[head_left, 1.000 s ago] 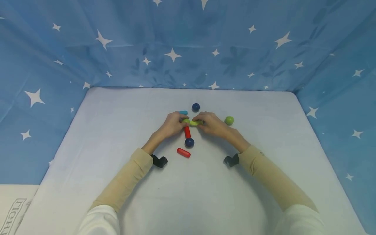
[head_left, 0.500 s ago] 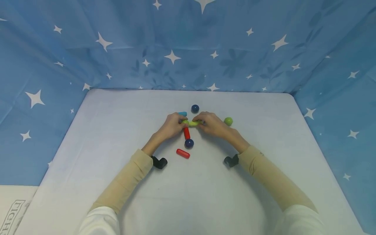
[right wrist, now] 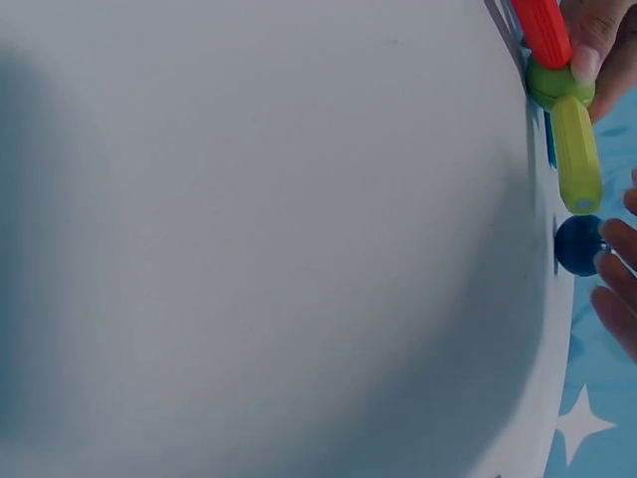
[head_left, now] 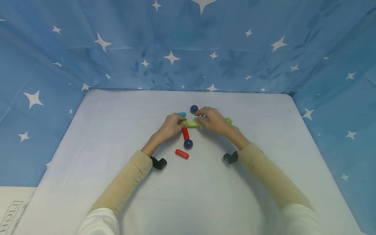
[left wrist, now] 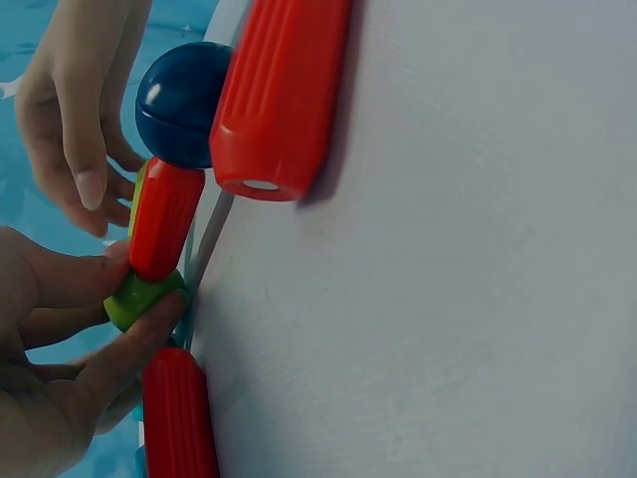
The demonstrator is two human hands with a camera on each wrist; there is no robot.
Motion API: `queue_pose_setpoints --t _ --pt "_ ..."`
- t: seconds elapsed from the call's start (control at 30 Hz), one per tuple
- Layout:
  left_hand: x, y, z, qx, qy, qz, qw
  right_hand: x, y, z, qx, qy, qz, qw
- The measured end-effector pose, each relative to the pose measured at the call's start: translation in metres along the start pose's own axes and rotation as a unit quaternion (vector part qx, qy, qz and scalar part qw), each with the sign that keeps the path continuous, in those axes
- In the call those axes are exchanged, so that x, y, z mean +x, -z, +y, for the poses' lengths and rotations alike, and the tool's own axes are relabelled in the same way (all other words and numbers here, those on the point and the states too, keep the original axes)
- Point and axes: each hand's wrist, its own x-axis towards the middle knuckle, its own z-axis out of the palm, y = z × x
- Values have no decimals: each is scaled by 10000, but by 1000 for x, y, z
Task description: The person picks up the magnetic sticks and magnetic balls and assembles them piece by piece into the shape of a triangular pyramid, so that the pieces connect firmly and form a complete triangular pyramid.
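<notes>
Between thumb and fingers, my left hand [head_left: 171, 125] pinches a green ball [left wrist: 139, 301]. A red rod [head_left: 186, 134] runs from that ball toward me, with a dark blue ball [head_left: 188, 144] at its near end. A yellow-green rod [right wrist: 575, 149] sticks out of the green ball to the right. My right hand [head_left: 215, 121] hovers just off that rod's free end, fingers loosely bent and holding nothing. Behind the hands lies a second dark blue ball [head_left: 194, 109], close to my right fingertips. The far end of the pinched ball is hidden by my left fingers.
A loose red rod [head_left: 182, 154] lies nearest me; another red rod [left wrist: 179, 418] shows beneath my left hand in the left wrist view. A light blue rod [head_left: 181, 114] is partly behind my left hand. Another green ball [head_left: 228, 120] sits behind my right hand. A starred curtain [head_left: 182, 71] borders the table.
My right hand has let go of the yellow-green rod and moved slightly up and away, toward the far blue ball. My left hand keeps its pinch on the green ball.
</notes>
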Motion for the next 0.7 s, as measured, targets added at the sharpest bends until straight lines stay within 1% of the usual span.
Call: queue_pose_setpoints --t 0.13,0.23,0.3,0.37,0.5,0.57,0.7 --pt "0 0 -2 -15 -9 3 10000 10 -1 4 -6 -122 325 9994" --pt "1 1 -3 -27 -22 -4 10000 18 -1 8 9 -258 389 9989" --pt "2 2 -4 -39 -16 -8 10000 23 -1 10 69 -298 333 9990" --pt "2 3 -4 -59 21 -26 10000 28 -1 12 97 -243 222 9994" --pt "-1 4 -2 -137 80 -62 9999 38 -5 17 -27 47 -51 10000" --pt "-2 5 -1 -194 72 -82 9998 42 -8 19 -100 125 -194 9997" --pt "-1 5 1 -262 -3 -73 9996 47 -11 18 -110 62 -337 9994"
